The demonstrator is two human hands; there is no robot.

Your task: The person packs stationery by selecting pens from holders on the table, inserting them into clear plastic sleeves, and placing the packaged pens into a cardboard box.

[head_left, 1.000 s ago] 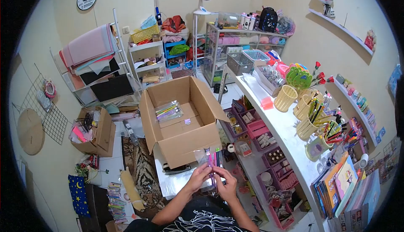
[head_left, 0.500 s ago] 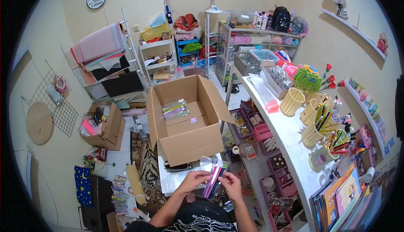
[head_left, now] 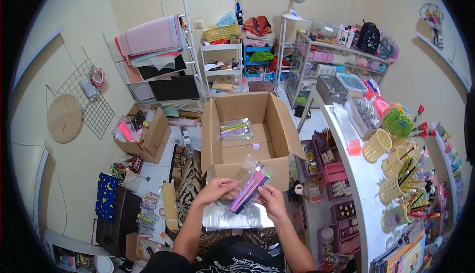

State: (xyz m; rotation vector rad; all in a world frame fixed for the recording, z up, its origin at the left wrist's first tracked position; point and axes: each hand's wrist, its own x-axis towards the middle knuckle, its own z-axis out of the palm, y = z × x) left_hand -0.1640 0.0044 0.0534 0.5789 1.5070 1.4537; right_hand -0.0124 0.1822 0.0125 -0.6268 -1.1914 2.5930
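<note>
A clear plastic packet of pens [head_left: 251, 192] in purple, pink and dark colours is held tilted between my two hands, over the near side of the open cardboard box [head_left: 237, 169]. My left hand [head_left: 219, 191] has its fingers closed at the packet's left edge. On the other side, my right hand [head_left: 272, 200] pinches the packet's right edge between thumb and fingers. Inside the box, a similar packet of pens [head_left: 236, 129] lies on the bottom at the left.
To the right runs a white counter [head_left: 346, 174] with woven pencil cups [head_left: 377, 145]. Purple bins [head_left: 326, 194] stand below it. A filled carton [head_left: 148, 144], a rolled yellow bundle [head_left: 170, 206] and stacked packets [head_left: 148, 215] are at the left. Silver wrapping [head_left: 232, 216] lies below my hands.
The view has swung left, so the room appears shifted right. The packet has been raised towards the box's near flap, and its upper end now overlaps the flap.
</note>
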